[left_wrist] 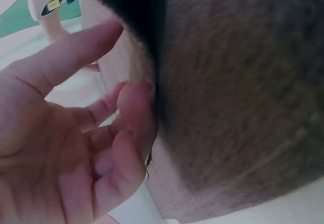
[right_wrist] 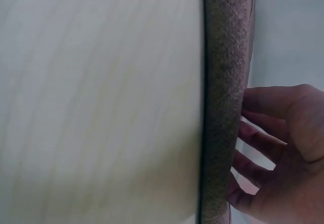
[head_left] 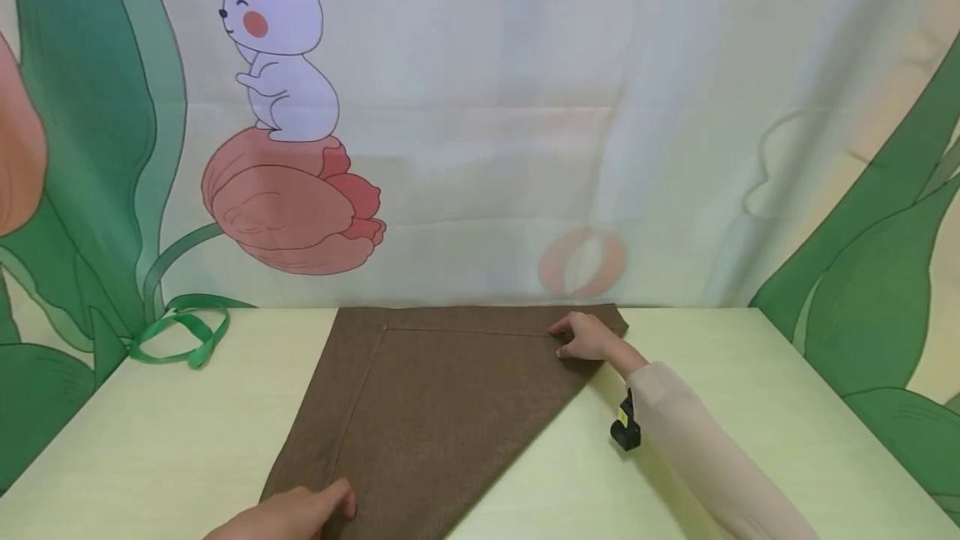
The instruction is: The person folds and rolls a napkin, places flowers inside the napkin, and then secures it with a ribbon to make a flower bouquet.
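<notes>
A printed backdrop (head_left: 525, 107) with a rabbit on a tulip and green leaves hangs behind the pale surface (head_left: 750, 373). On the surface lies a brown cloth (head_left: 435, 407), folded into a triangle, its long top edge running along the far side next to the backdrop and its point reaching the near edge. The right hand (head_left: 583, 337) rests on the cloth's far right corner; the head view shows its fingers bent over the folded edge, while the right wrist view shows fingers (right_wrist: 258, 140) slightly apart beside the cloth edge, so whether this grip pinches the fabric cannot be told. A cream sleeve (head_left: 705, 448) carries a black wrist device (head_left: 626, 423) just right of the cloth. The left hand (head_left: 288, 515) lies at the cloth's near left corner, its grip relaxed and spread, fingertips (left_wrist: 136, 95) touching the fabric edge. A green ribbon (head_left: 180, 332) loops on the surface well left of the cloth.
</notes>
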Tool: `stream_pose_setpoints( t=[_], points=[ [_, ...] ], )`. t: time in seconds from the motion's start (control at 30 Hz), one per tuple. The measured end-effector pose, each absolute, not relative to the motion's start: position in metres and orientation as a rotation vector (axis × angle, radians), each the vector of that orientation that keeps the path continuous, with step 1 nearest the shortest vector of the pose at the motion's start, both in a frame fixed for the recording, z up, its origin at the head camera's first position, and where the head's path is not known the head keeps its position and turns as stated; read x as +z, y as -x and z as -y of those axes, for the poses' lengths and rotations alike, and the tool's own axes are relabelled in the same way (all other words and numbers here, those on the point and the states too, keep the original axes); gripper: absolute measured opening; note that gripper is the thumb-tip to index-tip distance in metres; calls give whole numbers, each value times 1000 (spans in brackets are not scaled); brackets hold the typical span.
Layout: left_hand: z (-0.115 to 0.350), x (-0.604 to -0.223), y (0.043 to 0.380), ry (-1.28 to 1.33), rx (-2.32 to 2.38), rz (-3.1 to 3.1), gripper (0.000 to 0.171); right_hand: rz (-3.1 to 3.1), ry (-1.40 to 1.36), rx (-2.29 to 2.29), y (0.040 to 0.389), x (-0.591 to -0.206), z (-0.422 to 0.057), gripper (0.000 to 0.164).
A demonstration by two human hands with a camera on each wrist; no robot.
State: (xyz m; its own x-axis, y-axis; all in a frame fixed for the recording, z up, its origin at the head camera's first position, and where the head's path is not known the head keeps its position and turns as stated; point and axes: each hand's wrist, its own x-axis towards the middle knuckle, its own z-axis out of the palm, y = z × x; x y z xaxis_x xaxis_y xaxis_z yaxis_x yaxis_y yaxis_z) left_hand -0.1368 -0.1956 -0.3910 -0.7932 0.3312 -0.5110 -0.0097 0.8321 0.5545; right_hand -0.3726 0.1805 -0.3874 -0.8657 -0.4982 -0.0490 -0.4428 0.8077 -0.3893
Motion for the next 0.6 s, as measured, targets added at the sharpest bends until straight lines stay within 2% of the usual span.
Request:
stream_pose_setpoints(
  t=[0.3, 0.6],
  points=[
    [212, -378, 127, -427, 718, -2526, 54, -2825, 724, -550, 359, -385, -199, 37],
    [224, -372, 125, -537, 776, -2572, 56, -2818, 754, -522, 328, -378, -225, 39]
  ],
)
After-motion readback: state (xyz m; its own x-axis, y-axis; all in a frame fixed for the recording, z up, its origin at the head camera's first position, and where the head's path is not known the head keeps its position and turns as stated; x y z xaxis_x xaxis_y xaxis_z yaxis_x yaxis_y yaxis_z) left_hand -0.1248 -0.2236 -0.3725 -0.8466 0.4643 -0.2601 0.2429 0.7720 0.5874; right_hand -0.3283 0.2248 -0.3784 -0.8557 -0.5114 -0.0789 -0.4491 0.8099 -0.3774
